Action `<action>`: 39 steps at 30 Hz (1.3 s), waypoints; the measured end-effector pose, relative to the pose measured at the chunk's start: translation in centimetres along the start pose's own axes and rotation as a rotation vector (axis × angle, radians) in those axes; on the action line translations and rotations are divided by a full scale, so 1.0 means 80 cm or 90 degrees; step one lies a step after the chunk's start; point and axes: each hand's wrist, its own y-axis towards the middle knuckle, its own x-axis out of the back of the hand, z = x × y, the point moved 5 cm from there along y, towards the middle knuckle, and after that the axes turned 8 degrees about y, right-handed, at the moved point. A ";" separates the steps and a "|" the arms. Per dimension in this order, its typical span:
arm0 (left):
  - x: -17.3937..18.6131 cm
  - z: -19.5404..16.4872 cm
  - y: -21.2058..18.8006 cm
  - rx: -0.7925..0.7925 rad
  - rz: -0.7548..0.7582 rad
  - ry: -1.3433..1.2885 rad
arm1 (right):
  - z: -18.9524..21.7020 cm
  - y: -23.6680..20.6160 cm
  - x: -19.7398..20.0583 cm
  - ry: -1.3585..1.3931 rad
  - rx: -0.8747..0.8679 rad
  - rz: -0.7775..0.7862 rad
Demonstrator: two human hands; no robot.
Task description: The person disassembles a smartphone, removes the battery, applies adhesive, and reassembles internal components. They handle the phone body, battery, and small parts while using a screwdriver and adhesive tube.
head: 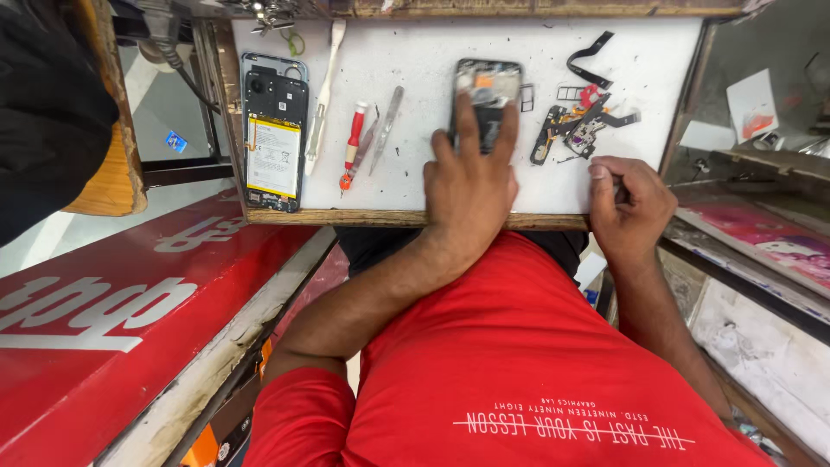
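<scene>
White foam mat [415, 60] on the wooden-edged tray covers the area under and ahead of my fingers. Opened phone with yellow battery [274, 143] lies well off to the left of my left hand [468, 190], beyond the tools. Dark phone frame [487, 99] sits directly under my left fingertips [467, 117]; fingers spread fairly wide and flat, pressing it down, not gripping around it. Risk: the press is only from above, so the frame could skid on the foam, or flex if I lean harder. Right hand [629, 203] is curled tight at the tray's near edge; it seems to pinch something thin, can't tell what. Loose pile of small boards and flex parts [579, 130] lies just beyond my right knuckles; a careless swing could scatter them or snag the black ribbon cable [590, 54]. White spudger [322, 99], red screwdriver [353, 143] and tweezers [385, 130] lie left of my left fingers, apart from them.
</scene>
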 end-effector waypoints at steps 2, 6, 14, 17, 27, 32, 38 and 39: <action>-0.003 -0.012 0.014 -0.006 -0.019 0.013 | 0.002 0.000 0.000 -0.005 0.008 -0.002; -0.007 -0.038 0.035 -0.029 -0.066 -0.047 | 0.005 0.001 0.000 0.001 -0.002 -0.013; 0.017 0.065 0.000 0.049 -0.105 -0.042 | 0.007 0.003 0.000 0.024 -0.011 -0.022; 0.018 0.121 -0.030 0.159 -0.062 -0.059 | 0.007 0.004 0.000 0.024 -0.027 -0.011; -0.007 0.107 -0.032 0.068 -0.151 -0.066 | -0.006 -0.006 0.000 -0.021 0.004 -0.013; -0.021 0.110 -0.032 0.052 -0.215 -0.081 | -0.026 -0.014 -0.001 0.000 0.039 -0.008; -0.046 0.111 -0.017 0.053 -0.212 -0.134 | -0.043 -0.020 0.002 0.045 0.061 0.002; -0.049 0.108 -0.013 0.047 -0.201 -0.165 | -0.042 -0.019 0.004 0.062 0.071 -0.004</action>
